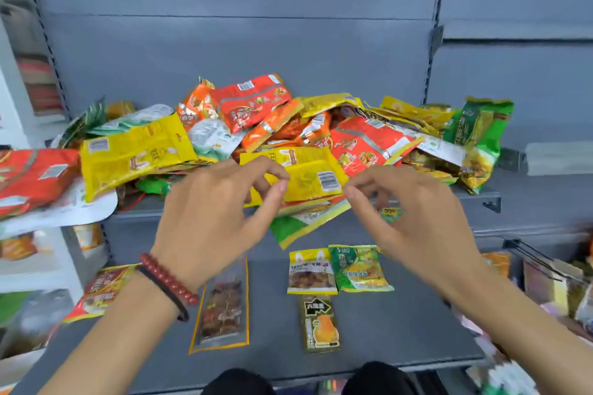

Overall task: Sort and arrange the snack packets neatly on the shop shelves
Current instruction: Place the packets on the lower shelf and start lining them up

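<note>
Yellow packet (308,175) atop the pile (250,102) on upper shelf (465,199), left hand (208,218) pinching its left edge, right hand (417,218) curled at its right corner, grip unclear, few packets (311,272) flat on lower shelf (401,330)

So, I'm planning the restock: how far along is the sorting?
Barely started. Done: a few laid-out packets lie singly on the lower shelf. In hand: the left hand and right hand are at a yellow packet fronting the heap; grip unclear. Left: that mixed heap on the upper shelf.
</note>
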